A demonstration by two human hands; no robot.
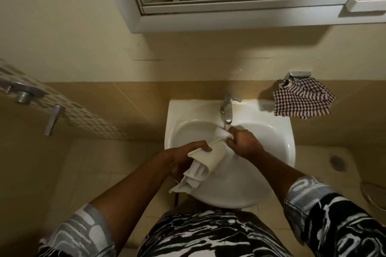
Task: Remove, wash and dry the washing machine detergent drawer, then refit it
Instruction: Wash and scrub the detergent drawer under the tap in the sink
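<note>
Sleeves of a black-and-white patterned shirt (213,236) framed the bottom edge, both forearms reaching forward over the white washbasin (279,131). Detergent drawer (211,157) was held tilted above the basin bowl, long axis running from the near-left rim up toward the tap (226,108); cream outer wall faced up, white inner compartments visible at its near end. Left hand (186,159) was closed around the drawer's near-left part, thumb over the top edge. Right hand (245,142) was clenched on the drawer's far end, directly below the tap spout; the fingers hid what exactly they pinched. Water flow from the spout could not be confirmed. A checked cloth (302,100) hung from a metal holder (297,74) on the wall, draping over the basin's far-right corner. Above the basin, a mirror cabinet (229,17) was mounted on the wall.
</note>
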